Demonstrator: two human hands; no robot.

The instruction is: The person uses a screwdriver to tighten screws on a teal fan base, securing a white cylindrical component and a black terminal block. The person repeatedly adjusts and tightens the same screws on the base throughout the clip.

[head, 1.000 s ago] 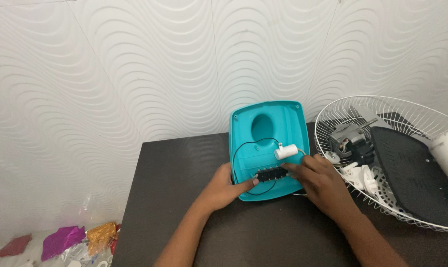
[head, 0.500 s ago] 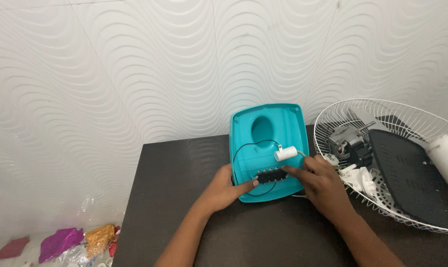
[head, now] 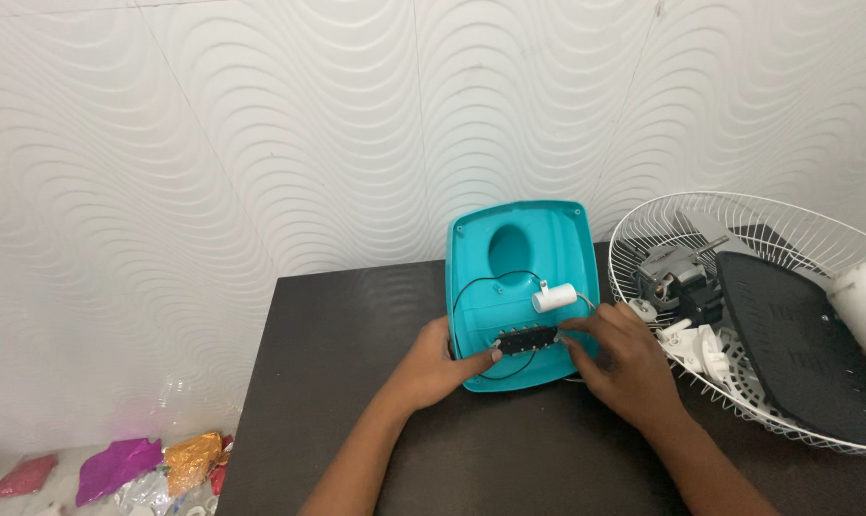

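Right now my left hand (head: 431, 368) and my right hand (head: 624, 361) meet on a narrow black switch strip with a row of small buttons (head: 526, 339); each grip is pinched on one end of it, left thumb and fingertips at its left end, right fingertips at its right end. That strip lies across the lower part of an upturned teal plastic fan base (head: 521, 287), which sits on a dark brown tabletop (head: 337, 382) with its far edge propped at the wavy white wall (head: 213, 124).

Judging by what lies open, the base is already stripped out: a thin black wire (head: 471, 287) loops loose inside it, and a small white cylinder (head: 554, 298) rests just above the strip. The strip itself looks unseated, not fixed down.

Right of the base, touching close by my right wrist, a white wire fan guard (head: 738, 239) holds a grey motor (head: 670, 272), a black perforated cover (head: 786, 334) and white plastic bits. That side is crowded. Left of the base the tabletop runs bare to its edge, past which shiny coloured wrappers (head: 146, 463) lie on the floor.
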